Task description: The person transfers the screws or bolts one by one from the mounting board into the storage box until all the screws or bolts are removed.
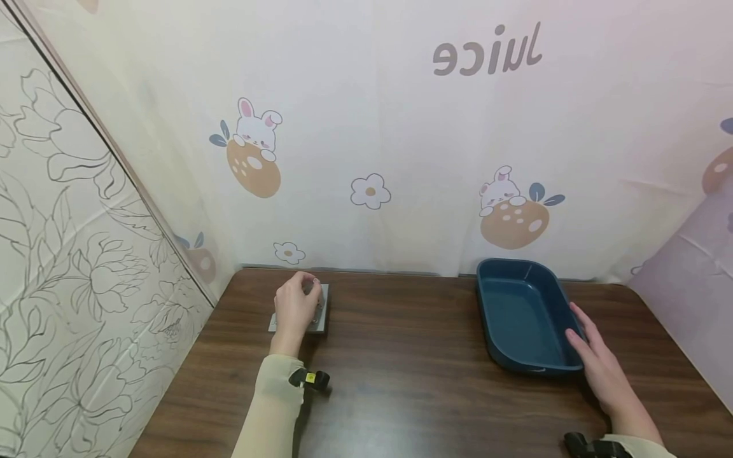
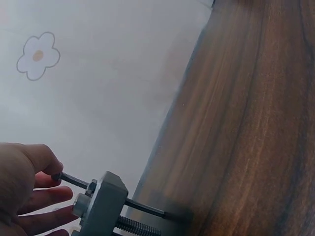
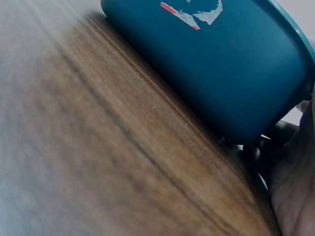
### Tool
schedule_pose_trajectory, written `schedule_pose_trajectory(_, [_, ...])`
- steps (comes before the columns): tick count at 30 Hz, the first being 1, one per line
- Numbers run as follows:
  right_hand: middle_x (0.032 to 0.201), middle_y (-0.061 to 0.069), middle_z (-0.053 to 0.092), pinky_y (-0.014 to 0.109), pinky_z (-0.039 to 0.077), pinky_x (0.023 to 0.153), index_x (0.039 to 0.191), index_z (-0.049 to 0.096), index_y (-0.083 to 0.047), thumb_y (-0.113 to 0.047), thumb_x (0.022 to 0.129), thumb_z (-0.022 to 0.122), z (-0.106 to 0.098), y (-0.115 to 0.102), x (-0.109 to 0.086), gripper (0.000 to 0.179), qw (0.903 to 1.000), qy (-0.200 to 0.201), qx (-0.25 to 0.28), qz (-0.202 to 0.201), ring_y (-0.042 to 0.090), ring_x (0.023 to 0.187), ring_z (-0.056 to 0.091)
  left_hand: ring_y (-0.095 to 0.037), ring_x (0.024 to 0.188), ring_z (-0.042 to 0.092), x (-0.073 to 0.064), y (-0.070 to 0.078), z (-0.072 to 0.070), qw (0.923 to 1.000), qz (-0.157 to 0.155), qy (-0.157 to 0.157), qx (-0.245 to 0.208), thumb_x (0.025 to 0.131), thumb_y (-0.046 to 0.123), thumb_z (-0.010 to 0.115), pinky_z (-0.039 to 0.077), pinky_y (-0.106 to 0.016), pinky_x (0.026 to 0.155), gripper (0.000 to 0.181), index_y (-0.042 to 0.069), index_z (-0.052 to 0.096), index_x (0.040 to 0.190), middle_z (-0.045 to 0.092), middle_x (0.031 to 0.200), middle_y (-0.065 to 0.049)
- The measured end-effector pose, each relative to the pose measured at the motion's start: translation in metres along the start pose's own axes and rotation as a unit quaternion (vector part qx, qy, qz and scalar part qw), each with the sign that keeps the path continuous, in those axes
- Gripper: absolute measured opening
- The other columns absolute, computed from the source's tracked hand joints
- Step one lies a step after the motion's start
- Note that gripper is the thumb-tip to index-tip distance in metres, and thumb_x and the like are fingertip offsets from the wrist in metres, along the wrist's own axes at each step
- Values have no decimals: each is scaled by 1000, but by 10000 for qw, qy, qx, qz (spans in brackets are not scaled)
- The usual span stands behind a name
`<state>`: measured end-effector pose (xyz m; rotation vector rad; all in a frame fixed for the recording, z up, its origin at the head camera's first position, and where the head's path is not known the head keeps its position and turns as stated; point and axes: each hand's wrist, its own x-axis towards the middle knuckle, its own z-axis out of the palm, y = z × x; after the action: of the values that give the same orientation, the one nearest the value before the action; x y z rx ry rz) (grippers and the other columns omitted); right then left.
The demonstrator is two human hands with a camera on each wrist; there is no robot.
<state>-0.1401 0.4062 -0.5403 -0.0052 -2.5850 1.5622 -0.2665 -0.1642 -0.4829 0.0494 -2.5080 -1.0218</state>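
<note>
At the table's back left, my left hand (image 1: 294, 305) reaches over a grey metal device (image 1: 322, 312). The left wrist view shows the thumb and a finger pinching the end of a thin threaded rod (image 2: 74, 180) that sticks out of a grey metal block (image 2: 107, 201). A thicker screw (image 2: 140, 227) extends from the block's other side; its lower part is cut off. On the right, my right hand (image 1: 601, 369) holds the right side of a deep blue rectangular tray (image 1: 523, 318), thumb at the rim and fingers along the outside. In the right wrist view some fingers are hidden behind the tray.
Both things are on a dark brown wooden table (image 1: 401, 362). Behind it hangs a pale printed curtain (image 1: 372, 127). A flower-patterned panel (image 1: 97, 273) borders the left edge. Torn sticker remains (image 2: 39, 56) cannot be read there; the print is a flower.
</note>
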Motion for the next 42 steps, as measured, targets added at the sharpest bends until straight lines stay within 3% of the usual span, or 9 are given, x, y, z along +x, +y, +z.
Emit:
schedule_pose_trajectory(11, [182, 17, -6, 77, -11, 123, 177, 0, -24, -32, 120, 37, 0, -1, 0, 68, 9999, 52, -87, -38, 52, 163, -8, -37, 107, 77, 0, 5, -1, 9998, 189, 104, -23, 101, 16, 74, 60, -56, 91, 13, 5, 78, 107, 81, 111, -16])
schedule_pose_trajectory(19, [181, 21, -5, 84, -7, 119, 177, 0, -22, -34, 120, 38, 1, -3, 1, 70, 10000, -28, -83, 8, 57, 161, -7, -36, 113, 76, -4, 9, 3, 9993, 351, 69, -68, 101, 15, 75, 59, -57, 96, 12, 6, 77, 108, 81, 115, -16])
schedule_pose_trajectory(28, [180, 26, -5, 85, -6, 118, 177, -1, -22, -35, 120, 38, -1, -3, 1, 70, 10000, -18, -73, 50, 61, 159, -6, -36, 106, 78, -9, 18, 9, 9980, 617, 142, -73, 99, 16, 72, 61, -55, 88, 15, 6, 76, 109, 81, 112, -15])
schedule_pose_trajectory(42, [179, 29, -7, 80, -10, 121, 177, -2, -20, -33, 120, 37, -3, -1, 1, 70, 9999, -92, 131, 17, 56, 161, -10, -40, 109, 76, -15, 28, 15, 9987, 488, 21, -116, 101, 19, 72, 60, -57, 90, 16, 6, 76, 110, 81, 114, -16])
